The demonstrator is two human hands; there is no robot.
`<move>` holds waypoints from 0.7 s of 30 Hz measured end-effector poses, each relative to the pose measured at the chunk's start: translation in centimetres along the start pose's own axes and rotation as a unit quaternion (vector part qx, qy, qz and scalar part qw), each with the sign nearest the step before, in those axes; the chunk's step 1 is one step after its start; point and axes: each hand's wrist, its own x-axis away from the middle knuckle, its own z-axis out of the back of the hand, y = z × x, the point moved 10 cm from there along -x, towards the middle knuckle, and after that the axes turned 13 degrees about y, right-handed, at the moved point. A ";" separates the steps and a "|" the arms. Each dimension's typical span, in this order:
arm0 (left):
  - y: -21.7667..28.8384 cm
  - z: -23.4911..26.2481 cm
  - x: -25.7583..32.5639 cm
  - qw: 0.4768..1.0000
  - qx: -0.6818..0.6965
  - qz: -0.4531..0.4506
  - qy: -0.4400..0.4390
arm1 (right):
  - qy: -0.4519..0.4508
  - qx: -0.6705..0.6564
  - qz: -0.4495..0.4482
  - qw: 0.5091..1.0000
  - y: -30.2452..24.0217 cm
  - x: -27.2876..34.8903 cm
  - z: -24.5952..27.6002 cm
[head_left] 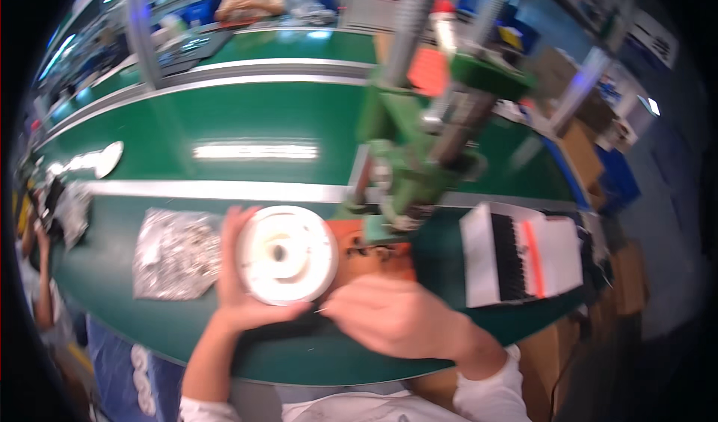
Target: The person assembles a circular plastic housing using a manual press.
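Observation:
My left hand (230,287) is wrapped round the left and lower rim of a white round plastic housing (318,254), which shows a raised ring and a dark hole in its middle. Just right of its lower edge, my right hand (393,313) is closed in a pinch. A tiny pale tip shows at those fingers, too blurred to name. Behind the right hand lies an orange mat (400,267) with several small dark parts (370,250) on it. Left of the housing is a clear plastic bag (176,254) full of small shiny pieces.
A green hand press (411,175) stands just beyond the mat. To the right sits a white box (479,261) with rows of black parts and an orange-red strip. A white round piece (110,159) lies far left. Other people work across the bench and at the left edge.

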 end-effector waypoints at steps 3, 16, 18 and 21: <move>1.5 -2.3 0.8 0.997 -0.003 -0.044 -0.062 | 0.043 0.032 -0.052 0.997 2.6 0.3 2.8; 3.2 -3.3 2.4 0.987 -0.015 -0.099 -0.127 | 0.029 0.065 0.019 0.997 1.8 -1.3 -0.5; 3.5 -3.3 2.4 0.986 -0.030 -0.118 -0.115 | 0.019 0.069 0.012 0.997 2.0 -1.4 -1.2; 3.5 -3.2 2.3 0.987 -0.040 -0.116 -0.101 | 0.016 0.075 0.023 0.997 1.8 -2.1 -2.0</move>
